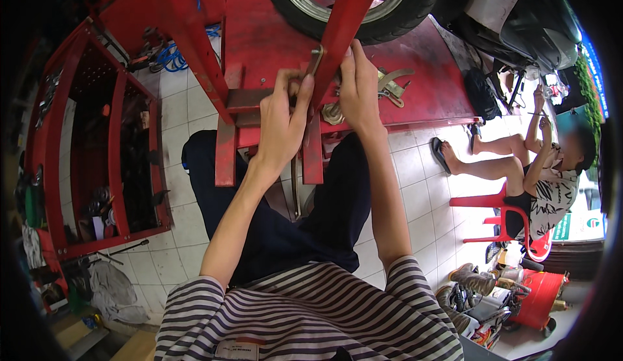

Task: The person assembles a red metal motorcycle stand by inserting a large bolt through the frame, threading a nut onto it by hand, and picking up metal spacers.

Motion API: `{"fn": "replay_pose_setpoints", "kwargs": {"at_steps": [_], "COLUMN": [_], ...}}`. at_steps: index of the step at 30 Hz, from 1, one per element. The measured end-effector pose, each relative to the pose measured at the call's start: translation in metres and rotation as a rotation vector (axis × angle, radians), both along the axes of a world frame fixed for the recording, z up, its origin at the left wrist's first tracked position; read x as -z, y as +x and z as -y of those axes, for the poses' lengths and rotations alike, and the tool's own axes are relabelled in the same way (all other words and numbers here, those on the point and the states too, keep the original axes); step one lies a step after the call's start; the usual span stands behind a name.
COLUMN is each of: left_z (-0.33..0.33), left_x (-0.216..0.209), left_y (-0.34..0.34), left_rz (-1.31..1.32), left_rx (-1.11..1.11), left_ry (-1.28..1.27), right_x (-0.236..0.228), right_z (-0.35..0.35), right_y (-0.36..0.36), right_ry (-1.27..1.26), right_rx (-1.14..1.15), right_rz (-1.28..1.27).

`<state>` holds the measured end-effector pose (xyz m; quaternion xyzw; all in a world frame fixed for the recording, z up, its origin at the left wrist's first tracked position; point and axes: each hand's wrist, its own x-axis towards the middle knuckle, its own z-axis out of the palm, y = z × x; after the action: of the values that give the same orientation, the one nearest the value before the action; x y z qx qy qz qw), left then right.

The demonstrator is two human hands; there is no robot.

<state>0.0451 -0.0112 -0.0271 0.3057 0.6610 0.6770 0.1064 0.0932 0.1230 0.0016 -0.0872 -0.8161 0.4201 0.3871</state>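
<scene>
A motorcycle wheel with a black tyre (403, 12) stands on a red steel bench (428, 79) in front of me. Slanting up beside it is a red steel post (342, 33). My left hand (283, 118) is closed around a flat metal bar (316, 59) lying along the post's left side; its lower part is hidden by the fingers. Against the post's right side rests my right hand (361, 95), fingers curled on its edge, their tips partly hidden. Brass-coloured metal parts (392, 88) lie on the bench just right of that hand.
To the left stands a red tool rack (117, 147), with a blue hose (172, 57) near it. On the right, a person (551, 179) sits on a red plastic chair (496, 221). Boots (472, 279) and a red container (542, 296) are at lower right.
</scene>
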Motion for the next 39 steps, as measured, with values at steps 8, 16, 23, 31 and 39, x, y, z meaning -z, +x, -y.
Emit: {"fn": "replay_pose_setpoints", "kwargs": {"at_steps": [8,16,23,31,39], "left_z": [-0.008,-0.010,-0.007,-0.005,-0.009], "left_x": [-0.015,-0.016,-0.015,-0.019,-0.020], "left_y": [-0.011,-0.010,-0.016,-0.014,-0.007], "left_rz": [-0.239,-0.297,-0.408,-0.407,-0.395], "left_rx": [0.036,0.015,-0.021,-0.011,-0.068], "left_ry": [-0.136,-0.198,-0.267,-0.310,-0.339], "right_x": [-0.001,-0.002,-0.014,-0.007,-0.014], "right_z": [-0.001,-0.004,-0.002,-0.007,-0.009], "right_y": [0.001,0.003,0.007,0.004,0.009], "right_ry": [-0.038,-0.107,-0.059,0.043,-0.060], "right_rx": [-0.022,-0.044,-0.029,-0.012,-0.128], "right_rz": [0.005,0.015,0.085,0.074,0.097]}}
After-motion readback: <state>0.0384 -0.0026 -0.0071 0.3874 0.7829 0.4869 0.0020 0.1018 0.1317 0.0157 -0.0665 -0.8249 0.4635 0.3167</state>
